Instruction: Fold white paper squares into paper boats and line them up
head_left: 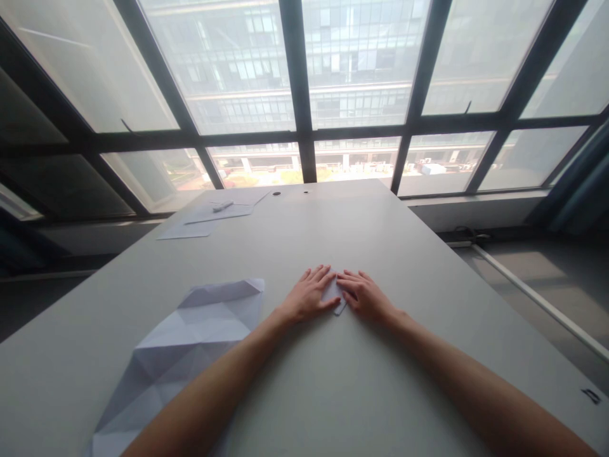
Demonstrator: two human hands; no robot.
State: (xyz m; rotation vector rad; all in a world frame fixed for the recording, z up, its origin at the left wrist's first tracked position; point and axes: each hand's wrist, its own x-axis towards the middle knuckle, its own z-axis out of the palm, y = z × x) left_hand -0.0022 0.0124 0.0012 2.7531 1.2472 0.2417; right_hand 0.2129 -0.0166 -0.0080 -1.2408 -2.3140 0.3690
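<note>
A small folded piece of white paper (pixel 333 296) lies on the grey table (pixel 361 228), mostly covered by my two hands. My left hand (pixel 308 295) lies flat on its left part with fingers stretched out. My right hand (pixel 365 295) presses on its right part, fingers extended and pointing left. The fingertips of both hands meet over the paper. Only a thin strip and a lower corner of the paper show between them.
A large creased sheet of white paper (pixel 185 355) lies at the near left, partly under my left forearm. Flat sheets (pixel 209 219) with a small white object (pixel 222 205) on them rest at the far left corner. Big windows stand beyond the table's far edge.
</note>
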